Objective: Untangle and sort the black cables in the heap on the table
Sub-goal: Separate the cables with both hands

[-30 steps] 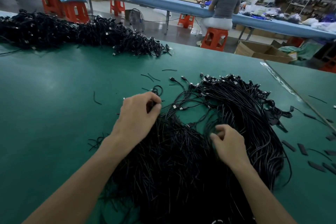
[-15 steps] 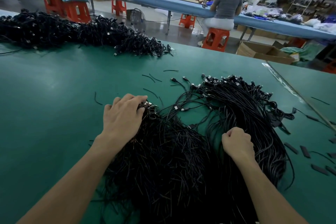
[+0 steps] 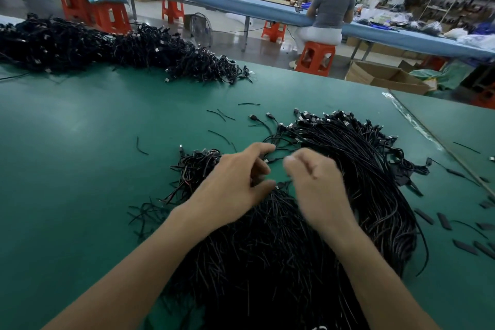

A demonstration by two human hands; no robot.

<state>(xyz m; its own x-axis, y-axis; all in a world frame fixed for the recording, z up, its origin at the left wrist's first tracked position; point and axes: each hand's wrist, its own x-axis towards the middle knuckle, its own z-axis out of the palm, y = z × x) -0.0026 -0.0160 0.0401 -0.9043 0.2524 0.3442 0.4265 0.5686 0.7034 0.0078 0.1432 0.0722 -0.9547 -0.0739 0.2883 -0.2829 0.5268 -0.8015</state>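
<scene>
The black cables (image 3: 267,262) are heaped on a green table (image 3: 80,155). The left hand (image 3: 230,182), fingers parted, and the blurred right hand (image 3: 316,182) are held close above them.

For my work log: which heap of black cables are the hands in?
The near heap, under left hand and right hand; the far heap lies apart, untouched.

Bare left hand (image 3: 233,182), bare right hand (image 3: 316,185) slightly blurred, long bare forearms (image 3: 128,270), slender fingers (image 3: 257,149)

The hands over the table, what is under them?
Beneath the left hand and right hand lies the heap of black cables on the green table. Whether the curled fingers pinch a cable is hidden and blurred.
</scene>
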